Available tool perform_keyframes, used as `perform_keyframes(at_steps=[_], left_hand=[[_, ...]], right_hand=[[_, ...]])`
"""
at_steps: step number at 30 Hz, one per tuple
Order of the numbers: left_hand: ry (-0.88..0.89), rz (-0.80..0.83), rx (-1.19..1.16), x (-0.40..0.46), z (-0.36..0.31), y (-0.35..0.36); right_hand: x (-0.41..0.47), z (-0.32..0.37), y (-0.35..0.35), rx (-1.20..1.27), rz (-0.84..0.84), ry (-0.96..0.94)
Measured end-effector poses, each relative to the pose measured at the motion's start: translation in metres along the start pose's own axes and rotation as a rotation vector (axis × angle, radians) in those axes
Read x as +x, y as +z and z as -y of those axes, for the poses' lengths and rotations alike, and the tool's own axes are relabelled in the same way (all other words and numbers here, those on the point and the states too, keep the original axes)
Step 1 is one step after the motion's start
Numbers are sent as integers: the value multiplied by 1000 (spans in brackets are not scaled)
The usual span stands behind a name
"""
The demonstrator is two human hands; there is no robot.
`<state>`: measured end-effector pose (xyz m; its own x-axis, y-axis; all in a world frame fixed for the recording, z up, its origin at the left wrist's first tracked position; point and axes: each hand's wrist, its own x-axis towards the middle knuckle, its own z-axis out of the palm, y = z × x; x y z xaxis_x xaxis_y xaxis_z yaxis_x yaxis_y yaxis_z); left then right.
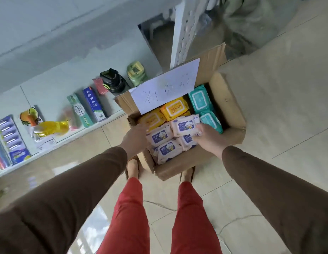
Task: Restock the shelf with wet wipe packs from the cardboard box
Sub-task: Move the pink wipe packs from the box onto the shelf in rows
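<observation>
Head view: my right hand (208,137) pinched a white baby-wipes pack (185,125) for lifting from the cardboard box (231,114); my left hand (135,137) hovered spread.

I see the open brown cardboard box (231,107) packed tight with soft plastic wipe packs (175,108), leaving access only from above. A white handwritten paper sheet (165,88) overhangs its far-left side. Pale floor tiles (280,99) lie bare to the right.

Open cardboard box (231,107) full of wet wipe packs (166,149)
</observation>
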<state>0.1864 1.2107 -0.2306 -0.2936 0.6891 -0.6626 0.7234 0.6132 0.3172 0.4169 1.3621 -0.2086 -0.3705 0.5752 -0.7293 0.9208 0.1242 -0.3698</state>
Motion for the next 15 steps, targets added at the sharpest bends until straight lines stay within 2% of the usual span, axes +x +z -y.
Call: perform_keyframes(at_steps=[7,15], left_hand=[[-159,-17,47,66,11,82],[-202,-41,169,127,32,142]], right_hand=[[109,-39,24,-157,50,-86],[200,-73,52,-602,45,-229]])
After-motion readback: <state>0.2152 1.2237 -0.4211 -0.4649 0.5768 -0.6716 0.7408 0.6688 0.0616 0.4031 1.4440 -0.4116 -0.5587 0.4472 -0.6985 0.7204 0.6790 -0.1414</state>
